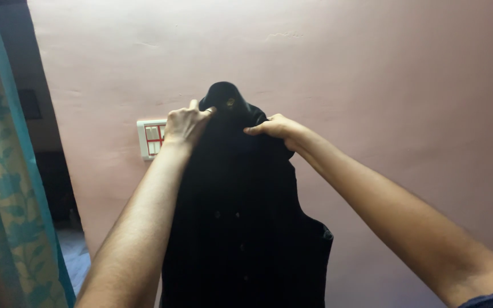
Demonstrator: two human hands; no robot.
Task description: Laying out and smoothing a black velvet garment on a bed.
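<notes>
A person's two bare hands work at the top of a black sleeveless garment (241, 217) that hangs flat against a pale pink wall (400, 85), its collar end high on the wall and its body falling past the lower edge of the view. The left hand (185, 124) rests on the garment's upper left shoulder, fingers curled and pinching the dark cloth near the collar, a ring showing on one finger. The right hand (274, 126) lies on the upper right shoulder, fingers bent down and pressed onto the fabric, gripping a fold of it. Between the two hands a small round brass-coloured button or stud (230, 102) shows just under the collar's rounded top. A row of dark buttons runs down the garment's front. A white switch plate (150, 138) sits on the wall just left of the left hand, partly hidden by it. A teal leaf-patterned curtain (7, 199) hangs along the left edge.
</notes>
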